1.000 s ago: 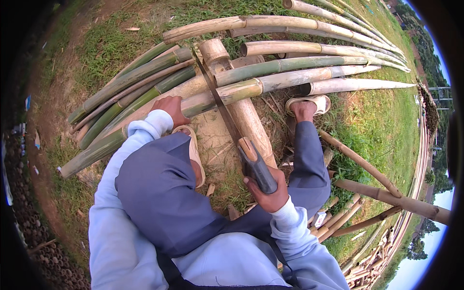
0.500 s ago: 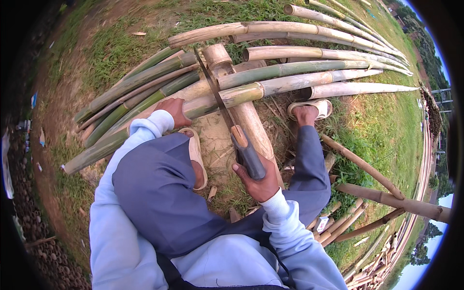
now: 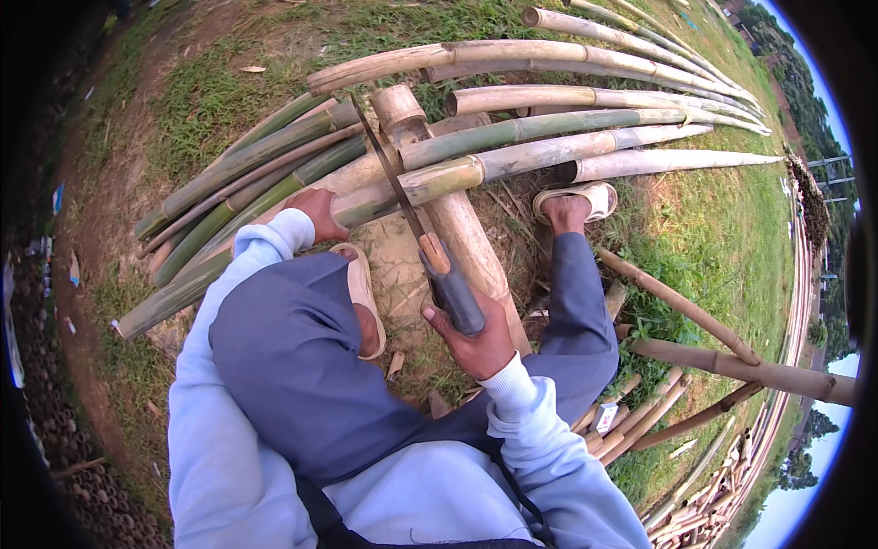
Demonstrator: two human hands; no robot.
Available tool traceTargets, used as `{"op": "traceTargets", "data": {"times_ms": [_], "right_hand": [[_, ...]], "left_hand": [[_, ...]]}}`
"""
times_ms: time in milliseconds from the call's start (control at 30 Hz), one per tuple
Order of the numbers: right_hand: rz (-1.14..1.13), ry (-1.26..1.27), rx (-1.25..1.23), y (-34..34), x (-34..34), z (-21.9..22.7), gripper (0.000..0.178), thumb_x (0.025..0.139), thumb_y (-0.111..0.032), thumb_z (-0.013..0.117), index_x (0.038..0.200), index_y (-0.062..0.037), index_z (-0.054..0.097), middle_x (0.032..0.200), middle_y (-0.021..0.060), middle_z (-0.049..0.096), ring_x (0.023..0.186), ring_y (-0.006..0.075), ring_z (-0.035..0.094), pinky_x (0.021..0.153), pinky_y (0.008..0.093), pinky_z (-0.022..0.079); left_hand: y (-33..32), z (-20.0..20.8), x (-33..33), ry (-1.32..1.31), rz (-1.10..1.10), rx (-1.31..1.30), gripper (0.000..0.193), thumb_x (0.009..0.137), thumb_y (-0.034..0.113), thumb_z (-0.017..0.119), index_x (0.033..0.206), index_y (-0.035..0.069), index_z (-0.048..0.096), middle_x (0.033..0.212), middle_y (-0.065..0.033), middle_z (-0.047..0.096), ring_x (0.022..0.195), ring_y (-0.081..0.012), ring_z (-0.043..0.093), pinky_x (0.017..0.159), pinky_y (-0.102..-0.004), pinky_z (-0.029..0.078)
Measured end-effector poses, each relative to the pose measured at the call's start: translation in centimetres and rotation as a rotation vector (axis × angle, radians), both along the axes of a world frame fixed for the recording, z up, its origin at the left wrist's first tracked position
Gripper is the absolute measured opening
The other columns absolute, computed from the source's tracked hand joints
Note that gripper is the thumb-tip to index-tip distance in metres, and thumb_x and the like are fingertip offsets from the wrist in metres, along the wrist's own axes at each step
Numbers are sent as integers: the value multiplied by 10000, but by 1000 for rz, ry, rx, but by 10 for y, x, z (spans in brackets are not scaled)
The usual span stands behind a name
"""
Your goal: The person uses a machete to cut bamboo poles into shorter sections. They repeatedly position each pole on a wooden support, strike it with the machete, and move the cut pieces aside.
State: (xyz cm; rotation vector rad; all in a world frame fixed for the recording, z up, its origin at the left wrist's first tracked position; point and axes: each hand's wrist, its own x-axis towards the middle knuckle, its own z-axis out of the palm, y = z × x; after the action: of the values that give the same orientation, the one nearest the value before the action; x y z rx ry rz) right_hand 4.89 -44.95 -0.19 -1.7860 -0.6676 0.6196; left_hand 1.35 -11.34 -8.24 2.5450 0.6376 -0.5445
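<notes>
My right hand is closed round the dark grip of a handsaw. Its long, narrow blade slants away from me across a bamboo pole, touching it just left of a pale joint. How deep the teeth sit in the pole cannot be made out. To the left of the blade, my left hand is wrapped over the same pole, some fingers hidden behind it. Beneath, a thick bamboo log with a notch near its far end lies crosswise and bears the pole.
Green bamboo lengths lie bunched at left, and more long poles stretch away right. My sandalled foot rests beyond the log. A bamboo frame stands at right over cut pieces. Stacked bamboo ends line the far left.
The scene has slid slightly left in the view. Against the pole, saw and right hand have hardly moved; the left hand keeps its hold in the same place.
</notes>
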Motion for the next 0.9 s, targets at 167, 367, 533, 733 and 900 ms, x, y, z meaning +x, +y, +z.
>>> {"op": "traceTargets", "data": {"times_ms": [167, 367, 533, 733, 900], "right_hand": [[64, 80, -247, -86, -43, 63, 354, 901, -59, 773, 1227, 3, 650, 744, 84, 655, 639, 117, 586, 630, 275, 488], [38, 167, -330, -119, -49, 111, 274, 867, -39, 790, 1125, 5, 709, 741, 55, 684, 648, 98, 617, 622, 261, 494], [49, 60, -335, -104, -23, 121, 210, 858, -42, 787, 1046, 3, 705, 707, 87, 662, 584, 141, 606, 577, 286, 474], [12, -88, -285, -133, -58, 90, 227, 829, -47, 798, 1033, -14, 704, 687, 106, 650, 564, 236, 670, 549, 327, 490], [6, 15, -313, -121, -49, 104, 206, 828, -41, 790, 1011, -12, 701, 644, 105, 642, 552, 230, 660, 539, 318, 484]], "left_hand": [[5, -12, -15, -56, -5, 35, 719, 648, 436, 810, 1190, -26, 707, 1138, -287, 710, 1082, -428, 685, 1008, -444, 525], [-3, -5, 3, 50, 27, -33, 826, 628, 423, 825, 1274, -61, 650, 1217, -289, 683, 1151, -403, 663, 1028, -429, 514], [15, -23, -2, 1, 26, 2, 745, 636, 441, 825, 1183, -52, 709, 1164, -276, 713, 1087, -397, 695, 1000, -419, 533], [6, -16, 2, 66, -17, -98, 705, 655, 454, 806, 1169, -22, 723, 1154, -273, 715, 1075, -403, 696, 1000, -429, 533], [0, -14, 7, 63, -1, -92, 644, 636, 437, 818, 1097, -7, 752, 1078, -255, 738, 1014, -404, 715, 949, -444, 552]]}}
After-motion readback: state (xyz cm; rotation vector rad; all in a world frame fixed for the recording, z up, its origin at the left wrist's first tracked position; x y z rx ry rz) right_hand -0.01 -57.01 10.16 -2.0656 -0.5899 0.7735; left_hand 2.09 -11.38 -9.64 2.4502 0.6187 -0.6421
